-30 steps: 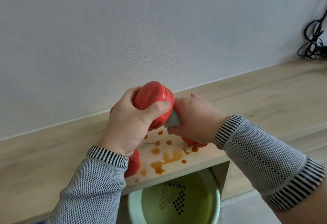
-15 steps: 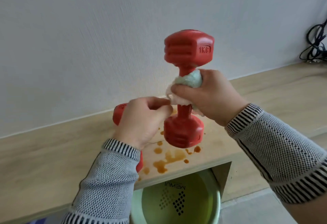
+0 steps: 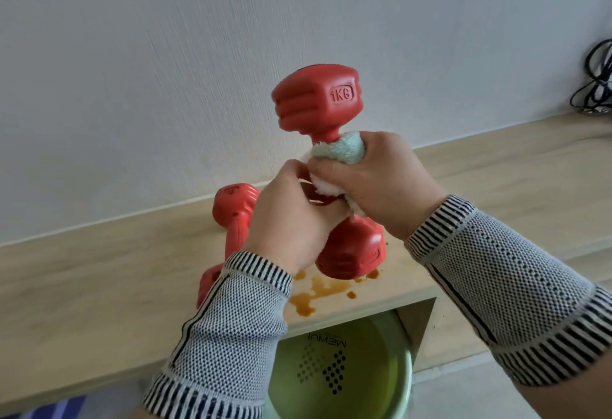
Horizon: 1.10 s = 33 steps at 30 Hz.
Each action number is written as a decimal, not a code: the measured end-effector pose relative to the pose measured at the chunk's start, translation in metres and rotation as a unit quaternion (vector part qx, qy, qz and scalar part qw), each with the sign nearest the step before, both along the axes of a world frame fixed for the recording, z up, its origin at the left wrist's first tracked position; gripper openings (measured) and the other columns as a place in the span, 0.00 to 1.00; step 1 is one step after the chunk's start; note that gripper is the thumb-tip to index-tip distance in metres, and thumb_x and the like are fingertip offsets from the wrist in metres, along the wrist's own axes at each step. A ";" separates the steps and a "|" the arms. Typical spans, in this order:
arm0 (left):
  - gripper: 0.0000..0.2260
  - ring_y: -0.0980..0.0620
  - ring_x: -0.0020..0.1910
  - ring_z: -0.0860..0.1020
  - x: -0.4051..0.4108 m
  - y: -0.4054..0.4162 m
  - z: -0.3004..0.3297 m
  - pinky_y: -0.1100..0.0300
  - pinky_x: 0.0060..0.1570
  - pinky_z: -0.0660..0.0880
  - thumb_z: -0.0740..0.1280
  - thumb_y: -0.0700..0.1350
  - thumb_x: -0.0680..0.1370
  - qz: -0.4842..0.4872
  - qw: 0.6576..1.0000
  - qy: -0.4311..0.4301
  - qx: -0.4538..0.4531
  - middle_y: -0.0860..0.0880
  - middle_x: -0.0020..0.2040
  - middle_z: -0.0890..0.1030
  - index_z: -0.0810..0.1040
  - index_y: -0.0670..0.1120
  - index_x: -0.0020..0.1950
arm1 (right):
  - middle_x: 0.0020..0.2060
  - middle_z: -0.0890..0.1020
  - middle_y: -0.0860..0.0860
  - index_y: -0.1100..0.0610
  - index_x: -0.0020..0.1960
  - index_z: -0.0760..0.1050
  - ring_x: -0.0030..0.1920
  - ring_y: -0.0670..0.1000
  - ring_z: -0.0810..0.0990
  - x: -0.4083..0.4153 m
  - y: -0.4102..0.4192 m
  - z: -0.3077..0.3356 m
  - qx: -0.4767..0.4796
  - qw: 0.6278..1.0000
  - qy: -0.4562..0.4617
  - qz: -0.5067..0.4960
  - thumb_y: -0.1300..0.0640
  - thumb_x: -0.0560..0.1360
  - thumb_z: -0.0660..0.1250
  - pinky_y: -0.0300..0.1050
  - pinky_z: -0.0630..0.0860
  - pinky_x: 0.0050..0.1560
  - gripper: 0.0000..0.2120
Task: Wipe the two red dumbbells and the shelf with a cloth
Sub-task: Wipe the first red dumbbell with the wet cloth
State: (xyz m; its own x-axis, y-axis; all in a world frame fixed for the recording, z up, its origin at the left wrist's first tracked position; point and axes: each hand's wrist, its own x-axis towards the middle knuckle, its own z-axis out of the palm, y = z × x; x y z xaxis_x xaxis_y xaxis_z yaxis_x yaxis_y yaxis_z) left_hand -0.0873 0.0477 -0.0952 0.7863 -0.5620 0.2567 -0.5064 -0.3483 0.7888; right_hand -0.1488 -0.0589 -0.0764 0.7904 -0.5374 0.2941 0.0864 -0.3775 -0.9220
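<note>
pale textured wall (image 3: 165,71) fills the back, and along it runs the light wood shelf (image 3: 82,286), long and low, with a green basin (image 3: 347,382) tucked in the opening beneath and black cables (image 3: 596,81) coiled at the far right end. on the shelf, near its front edge, a brown sticky-looking spill (image 3: 314,293), puddle and droplets, not yet wiped.

now the action: one red dumbbell (image 3: 318,100) is up on end, lower head planted on the shelf right at the spill, upper head stamped 1kg and leaning a touch left. the second dumbbell (image 3: 235,206) lies flat behind the left forearm, brown specks on its far head, untouched by either hand.

right hand (image 3: 374,187) has its fingers curled round the handle with the cloth (image 3: 341,150) bunched inside, pale green and white, thumb pinching it in place. left hand (image 3: 291,216) is closed low on the same handle, fingers curled, steadying it just under the cloth.

risks, as i read it: the standing dumbbell sits in wet spill, so a hard twist of the cloth could skid the base toward the front edge and down into the basin. it's top-heavy too, so loosen that left hand and it may topple onto the other one. and a cloth loaded with brown could smear the handle rather than clean it.
</note>
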 end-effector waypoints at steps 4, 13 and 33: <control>0.15 0.54 0.39 0.82 0.006 0.004 0.000 0.55 0.42 0.79 0.77 0.50 0.67 -0.012 0.998 0.051 -0.042 0.51 0.41 0.84 0.78 0.49 0.48 | 0.37 0.79 0.64 0.65 0.49 0.78 0.32 0.57 0.74 -0.002 -0.008 0.003 0.118 0.986 -0.027 0.112 0.58 0.72 0.71 0.49 0.72 0.34 0.10; 0.03 0.54 0.32 0.80 0.025 0.025 0.003 0.62 0.31 0.76 0.68 0.36 0.76 0.015 0.926 0.289 -0.241 0.47 0.35 0.80 0.78 0.42 0.43 | 0.45 0.80 0.57 0.61 0.52 0.77 0.42 0.55 0.80 -0.011 -0.077 -0.008 0.427 0.900 -0.053 0.071 0.49 0.73 0.68 0.47 0.73 0.42 0.16; 0.04 0.54 0.39 0.82 0.035 0.029 0.002 0.58 0.38 0.77 0.72 0.43 0.75 0.071 0.929 0.212 -0.296 0.51 0.39 0.82 0.78 0.45 0.44 | 0.48 0.70 0.63 0.63 0.59 0.72 0.47 0.59 0.73 -0.011 -0.033 -0.029 0.445 0.872 -0.011 0.204 0.40 0.79 0.51 0.51 0.76 0.46 0.28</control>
State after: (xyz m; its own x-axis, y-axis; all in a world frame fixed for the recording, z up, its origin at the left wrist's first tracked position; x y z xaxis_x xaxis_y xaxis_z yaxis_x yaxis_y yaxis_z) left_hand -0.0527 0.0767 -0.0928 0.9427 -0.3037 0.1382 -0.0887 0.1712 0.9812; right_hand -0.1593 -0.0919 -0.1059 0.9687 -0.2358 -0.0776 0.0681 0.5529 -0.8305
